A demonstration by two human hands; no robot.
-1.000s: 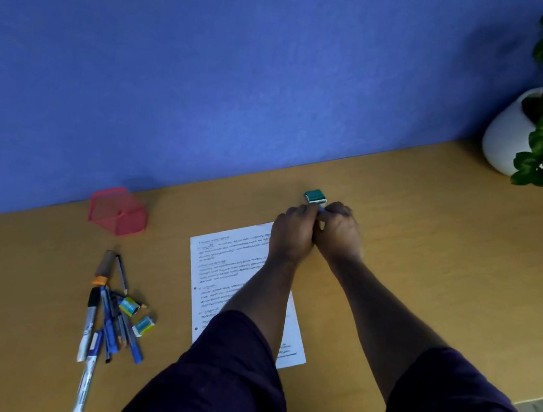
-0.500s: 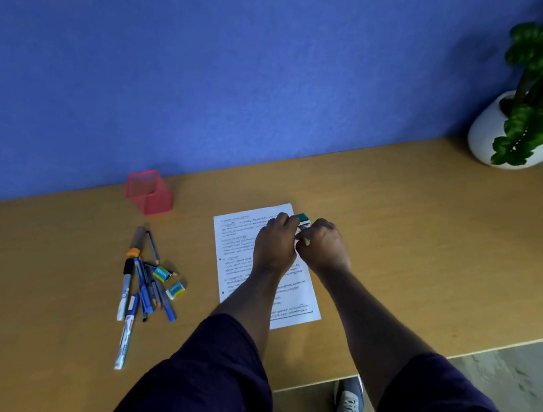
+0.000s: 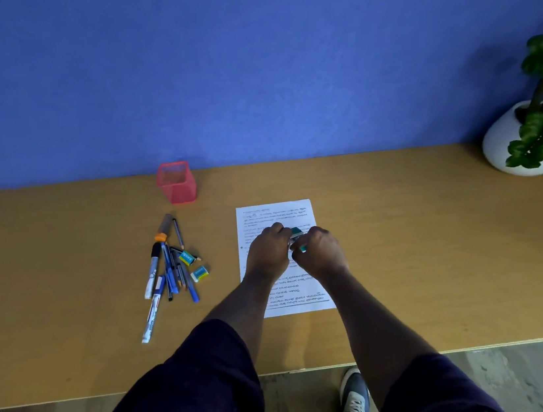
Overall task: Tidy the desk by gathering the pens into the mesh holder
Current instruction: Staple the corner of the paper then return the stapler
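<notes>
A red mesh holder (image 3: 177,181) stands upright near the blue wall, with nothing visible inside it. Several pens and markers (image 3: 167,266) lie in a loose pile on the desk just in front of it, with a white marker (image 3: 151,321) closest to me. My left hand (image 3: 269,248) and my right hand (image 3: 321,252) meet over a printed sheet (image 3: 296,216), fingers curled. Between them they pinch a small teal object (image 3: 297,233), and a thin teal-tipped piece (image 3: 302,248) shows at my right hand's fingers.
Two small erasers (image 3: 187,258) (image 3: 199,273) lie beside the pen pile. A white pot with a green plant (image 3: 533,143) stands at the desk's far right. The desk's front edge (image 3: 380,363) runs below my arms; a shoe (image 3: 356,402) shows on the floor.
My hands have drawn back toward me from the bare desk onto the sheet, bringing the teal object with them. The view has shifted, so the holder and pens sit more to the right.
</notes>
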